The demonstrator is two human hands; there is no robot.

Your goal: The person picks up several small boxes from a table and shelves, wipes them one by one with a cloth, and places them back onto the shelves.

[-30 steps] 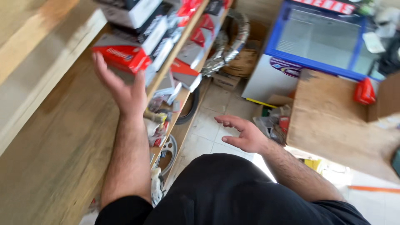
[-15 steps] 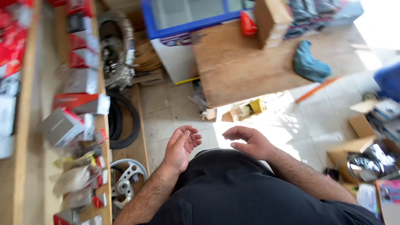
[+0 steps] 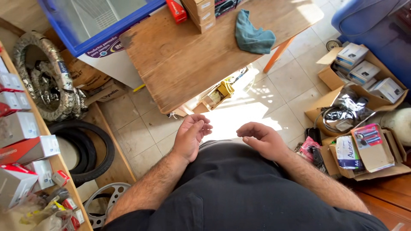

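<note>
On the far left a wooden shelf (image 3: 51, 164) carries red, grey and white boxes (image 3: 28, 149), with small packets piled at its near end; beside it black tyres (image 3: 92, 156) lean on the tiled floor, a foil-wrapped tyre (image 3: 43, 81) stands behind them, and a metal sprocket (image 3: 102, 201) lies lower down. The left hand (image 3: 191, 136) hangs in front of the dark shirt, palm turned inward, fingers loosely curled and holding nothing. Just beside it, apart by a small gap, the right hand (image 3: 262, 139) is likewise empty, its fingers bent down in a soft half-closed shape. Both float above the sunlit floor, well apart from the wooden bench (image 3: 180, 64), where a teal cloth (image 3: 254, 37), a red box (image 3: 176, 10) and a stack of cardboard boxes (image 3: 199, 13) sit. To the right, open cartons (image 3: 364, 75) hold white boxes, plastic-wrapped parts and a paper pack. With nothing in either hand, the sound approach, as I judge it, is to keep the fingers relaxed and open them fully before reaching, and to mind the clutter underfoot on both sides.
</note>
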